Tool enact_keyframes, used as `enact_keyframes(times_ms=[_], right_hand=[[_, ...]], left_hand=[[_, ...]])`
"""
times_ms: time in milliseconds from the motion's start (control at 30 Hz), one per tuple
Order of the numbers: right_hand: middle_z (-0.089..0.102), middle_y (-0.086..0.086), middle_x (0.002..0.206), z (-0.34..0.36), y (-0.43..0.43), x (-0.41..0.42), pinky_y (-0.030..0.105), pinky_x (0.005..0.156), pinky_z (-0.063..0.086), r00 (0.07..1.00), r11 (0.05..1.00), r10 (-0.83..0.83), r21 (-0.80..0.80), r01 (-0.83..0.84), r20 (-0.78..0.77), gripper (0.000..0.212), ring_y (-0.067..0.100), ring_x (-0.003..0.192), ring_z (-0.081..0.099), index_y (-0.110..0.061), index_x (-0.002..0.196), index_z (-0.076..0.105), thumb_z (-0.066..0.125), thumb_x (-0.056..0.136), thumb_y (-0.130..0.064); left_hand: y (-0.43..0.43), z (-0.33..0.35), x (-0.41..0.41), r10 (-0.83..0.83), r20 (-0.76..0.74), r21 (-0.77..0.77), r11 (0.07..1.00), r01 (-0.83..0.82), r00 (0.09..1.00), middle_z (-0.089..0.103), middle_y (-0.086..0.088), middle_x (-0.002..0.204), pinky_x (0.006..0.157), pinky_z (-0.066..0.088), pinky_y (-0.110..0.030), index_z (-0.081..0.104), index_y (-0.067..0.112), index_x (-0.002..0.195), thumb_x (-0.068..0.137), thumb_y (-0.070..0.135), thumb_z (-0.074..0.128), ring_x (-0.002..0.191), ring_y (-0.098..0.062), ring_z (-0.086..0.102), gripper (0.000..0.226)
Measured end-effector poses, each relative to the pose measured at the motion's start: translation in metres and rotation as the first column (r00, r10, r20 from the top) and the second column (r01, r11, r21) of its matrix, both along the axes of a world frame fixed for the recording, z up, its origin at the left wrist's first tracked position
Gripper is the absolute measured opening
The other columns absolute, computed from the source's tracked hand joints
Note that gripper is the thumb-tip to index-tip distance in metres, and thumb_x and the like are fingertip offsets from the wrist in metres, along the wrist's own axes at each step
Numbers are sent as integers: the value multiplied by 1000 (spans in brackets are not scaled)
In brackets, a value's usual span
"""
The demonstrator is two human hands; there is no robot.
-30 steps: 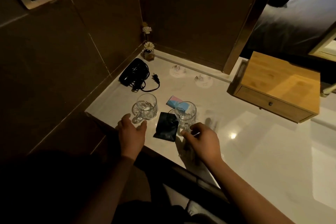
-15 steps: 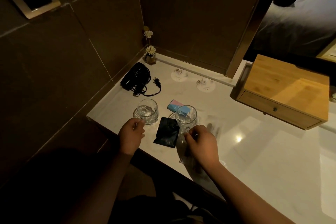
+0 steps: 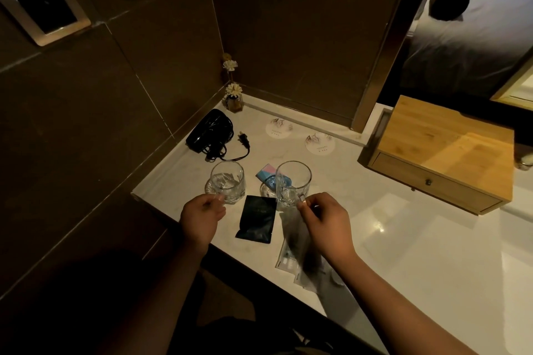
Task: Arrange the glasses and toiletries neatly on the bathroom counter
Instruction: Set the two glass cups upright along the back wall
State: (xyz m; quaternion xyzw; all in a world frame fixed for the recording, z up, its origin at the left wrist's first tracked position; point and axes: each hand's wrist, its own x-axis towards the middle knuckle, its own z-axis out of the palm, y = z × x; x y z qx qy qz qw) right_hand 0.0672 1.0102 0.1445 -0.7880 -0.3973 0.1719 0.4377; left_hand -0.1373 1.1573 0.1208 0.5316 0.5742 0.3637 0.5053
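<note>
Head view: the left hand (image 3: 202, 212) is closed on the handle of the left glass mug (image 3: 226, 186), and the right hand (image 3: 323, 217) pinches the handle of the right glass mug (image 3: 292, 183); both mugs stand upright on the bench (image 3: 403, 239), directly ahead of their hands. The two round coasters (image 3: 318, 144) lie farther back near the wall, the right hand nearer. The path there appears open; the black sachet (image 3: 256, 219) and hair dryer (image 3: 209, 131) lie aside, and the bench edge runs close behind the hands.
</note>
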Motion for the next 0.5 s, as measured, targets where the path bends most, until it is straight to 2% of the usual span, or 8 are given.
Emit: enact_keyframes(times_ms=[67,167,333,433,500], right_hand=[[62,-7,79,3,2,7,22,65,47,1000,1000,-1,19,1,-4,14,6,74,59,-23,77,63,65,89,-29],[64,-5,79,7,2,18,27,67,50,1000,999,6,35,-6,-3,14,9,73,61,-21,78,64,65,89,-29],[64,-7,78,13,9,32,25,66,50,999,997,-39,62,40,-14,14,7,73,61,-24,77,63,64,90,-29],[65,-6,76,14,18,37,30,67,53,995,995,-92,43,93,-25,13,9,72,63,-27,77,62,65,89,-29],[66,-6,78,14,26,40,31,69,55,991,991,-133,19,133,-16,11,10,73,64,-29,79,62,65,89,-31]], left_hand=[[1,5,3,4,21,-18,1000,-3,1000,71,-4,70,69,60,-27,74,5,91,88,19,68,65,-10,70,15],[6,16,11,-14,45,-36,999,15,999,77,-5,80,74,59,-36,76,18,87,85,27,70,76,-18,74,11],[19,40,34,-59,92,-33,998,62,994,77,2,80,67,58,-30,75,25,86,86,29,67,71,-10,73,9],[34,47,50,-80,125,-14,997,82,989,73,-5,86,59,55,-19,75,18,84,89,16,65,66,-8,70,11],[48,51,61,-110,119,-1,994,111,987,72,-9,93,56,54,-16,73,18,84,90,11,64,70,-12,69,13]])
